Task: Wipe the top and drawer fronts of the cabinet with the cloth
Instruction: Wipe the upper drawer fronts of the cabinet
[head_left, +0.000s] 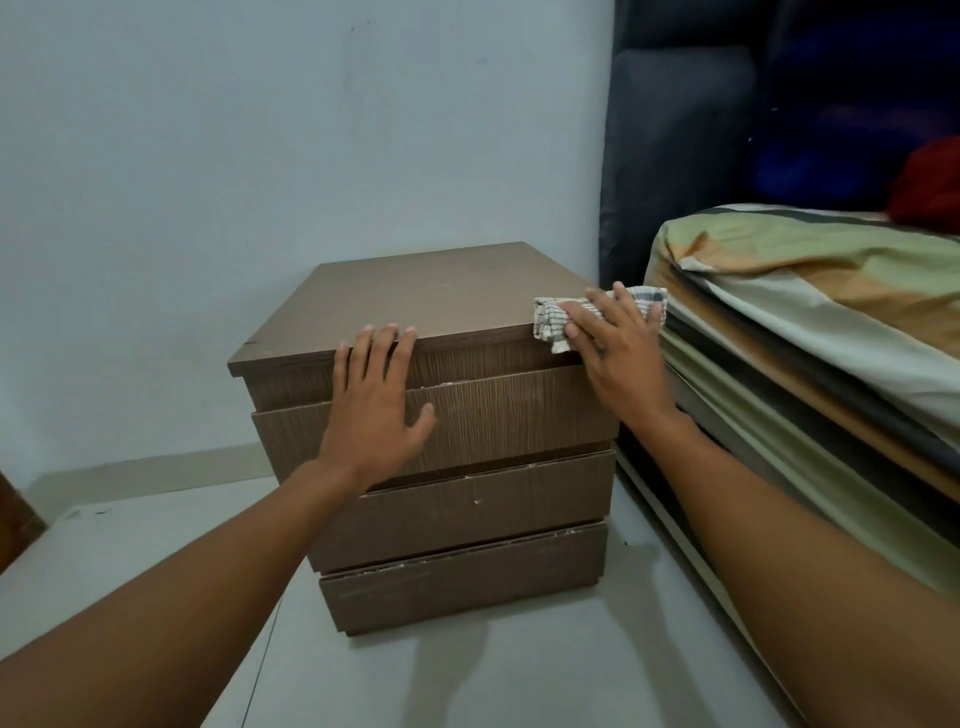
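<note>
A brown wooden cabinet (441, 291) with three drawer fronts stands on the floor against the wall. My left hand (376, 400) lies flat on the top drawer front (519, 415), fingers spread, fingertips hooked over the front edge of the top. My right hand (613, 348) presses a white checked cloth (550, 317) onto the front right corner of the cabinet top; part of the cloth hangs over the edge. The two lower drawer fronts (493, 514) are uncovered.
A bed (810, 312) with a striped green, orange and grey sheet stands close against the cabinet's right side, with a dark headboard (675, 156) behind it. A pale wall is behind the cabinet. Light floor tiles (130, 545) spread to the left and front.
</note>
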